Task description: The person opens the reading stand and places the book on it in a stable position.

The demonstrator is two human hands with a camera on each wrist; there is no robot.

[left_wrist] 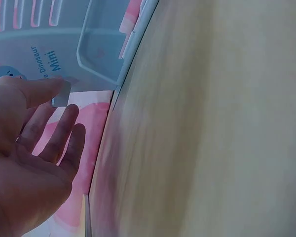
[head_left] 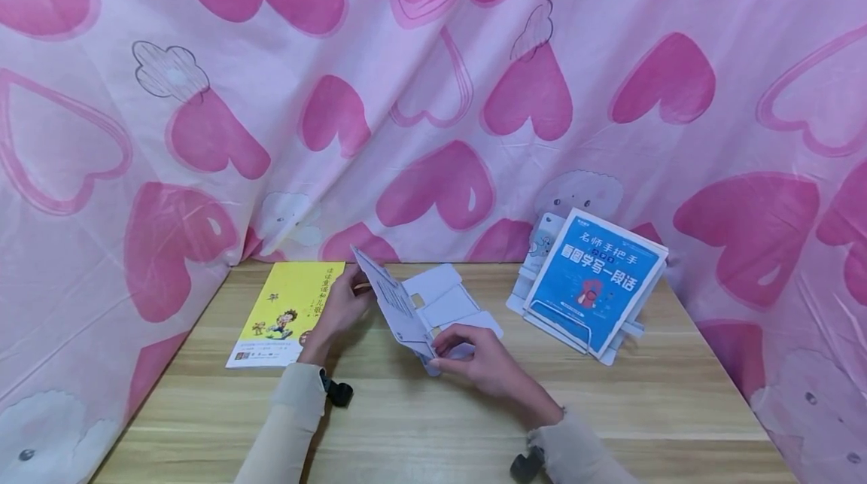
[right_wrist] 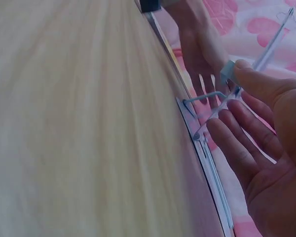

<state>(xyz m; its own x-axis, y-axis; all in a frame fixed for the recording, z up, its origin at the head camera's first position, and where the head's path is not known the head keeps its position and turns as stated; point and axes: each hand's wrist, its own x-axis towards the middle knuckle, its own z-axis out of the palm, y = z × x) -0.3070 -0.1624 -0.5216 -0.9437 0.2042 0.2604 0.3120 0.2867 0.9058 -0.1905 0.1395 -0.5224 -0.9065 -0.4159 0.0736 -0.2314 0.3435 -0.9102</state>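
A pale blue folding book stand (head_left: 389,299) stands partly unfolded mid-table, its printed panel tilted up and its flat base parts (head_left: 443,296) spread behind it. My left hand (head_left: 344,307) holds the panel's left edge; in the left wrist view the thumb and fingers pinch a small tab, below printed dinosaur lettering on the stand (left_wrist: 44,54). At the near right corner, my right hand (head_left: 477,356) pinches the stand with thumb and forefinger. The right wrist view shows a small block-like piece (right_wrist: 228,72) at that thumb, the other fingers spread loosely.
To the left a yellow book (head_left: 287,311) lies flat on the wooden table (head_left: 406,424). At the right, a similar stand (head_left: 542,239) props up a blue-covered book (head_left: 589,281) behind a wire holder. A pink heart-patterned curtain (head_left: 433,190) hangs along the back and sides.
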